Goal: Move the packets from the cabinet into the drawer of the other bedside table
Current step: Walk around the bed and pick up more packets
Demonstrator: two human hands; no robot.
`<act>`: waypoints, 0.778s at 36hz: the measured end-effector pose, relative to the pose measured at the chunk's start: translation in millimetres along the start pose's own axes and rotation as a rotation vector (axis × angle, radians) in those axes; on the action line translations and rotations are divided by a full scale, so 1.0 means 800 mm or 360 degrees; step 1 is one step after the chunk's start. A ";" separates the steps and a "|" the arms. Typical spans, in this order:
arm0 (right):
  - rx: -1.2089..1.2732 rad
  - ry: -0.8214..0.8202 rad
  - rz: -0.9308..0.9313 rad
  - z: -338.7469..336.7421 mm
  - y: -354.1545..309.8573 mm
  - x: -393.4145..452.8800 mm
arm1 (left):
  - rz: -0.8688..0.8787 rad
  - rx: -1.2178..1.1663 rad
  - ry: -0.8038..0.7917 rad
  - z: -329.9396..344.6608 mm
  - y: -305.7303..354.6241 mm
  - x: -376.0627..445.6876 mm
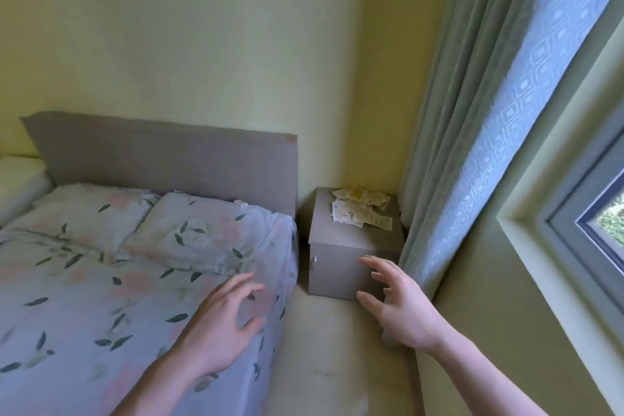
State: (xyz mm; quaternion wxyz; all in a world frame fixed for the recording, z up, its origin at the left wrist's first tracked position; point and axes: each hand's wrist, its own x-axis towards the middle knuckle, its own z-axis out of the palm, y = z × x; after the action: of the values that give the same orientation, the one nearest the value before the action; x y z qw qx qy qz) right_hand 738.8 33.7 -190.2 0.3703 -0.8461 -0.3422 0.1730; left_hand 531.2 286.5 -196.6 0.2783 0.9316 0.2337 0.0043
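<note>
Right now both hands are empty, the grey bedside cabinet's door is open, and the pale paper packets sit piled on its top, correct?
Not quite: the grey bedside cabinet has its door closed, flush with its front, as the head view shows. The rest holds: the left hand and right hand are empty with fingers spread, and the pale paper packets sit piled on its top.

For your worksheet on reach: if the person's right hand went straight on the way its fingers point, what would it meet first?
Probably the closed front of the grey bedside cabinet; the right hand is open, though depth is unclear.

yellow walls (202, 27), bed (101, 263), curtained window (601, 230).
</note>
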 end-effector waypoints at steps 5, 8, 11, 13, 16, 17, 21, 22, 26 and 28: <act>-0.0017 -0.0060 0.0039 0.002 0.024 0.113 | -0.0045 -0.0034 -0.0013 -0.001 -0.035 0.121; -0.0029 -0.0071 0.0127 0.000 0.041 0.178 | -0.0056 -0.0051 -0.0055 -0.003 -0.048 0.199; -0.0019 -0.0067 0.0186 -0.007 0.059 0.231 | 0.0003 -0.0061 -0.0094 -0.004 -0.052 0.277; -0.0024 -0.0054 0.0238 -0.018 0.074 0.259 | 0.0048 -0.0041 -0.0144 -0.005 -0.048 0.327; -0.0015 0.0012 0.0324 -0.037 0.097 0.293 | 0.0094 -0.0026 -0.0219 -0.007 -0.025 0.399; -0.0012 0.0029 0.0353 -0.044 0.105 0.305 | 0.0109 -0.0037 -0.0248 -0.006 -0.015 0.422; -0.0002 0.0057 0.0458 -0.070 0.142 0.360 | 0.0156 -0.0093 -0.0354 0.013 0.006 0.515; 0.0003 0.0047 0.0487 -0.076 0.153 0.375 | 0.0155 -0.0097 -0.0375 0.021 0.008 0.538; -0.0008 -0.0011 0.0563 -0.089 0.206 0.446 | 0.0097 -0.0133 -0.0454 0.052 0.031 0.624; 0.0024 -0.0038 0.0600 -0.094 0.236 0.486 | 0.0049 -0.0156 -0.0502 0.069 0.041 0.667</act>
State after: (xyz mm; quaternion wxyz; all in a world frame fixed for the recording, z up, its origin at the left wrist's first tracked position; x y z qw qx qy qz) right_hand 1139.8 177.8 -295.8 0.3335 -0.8904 -0.1807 0.2518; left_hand 1028.2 467.2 -290.9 0.3566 0.9095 0.1722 -0.1264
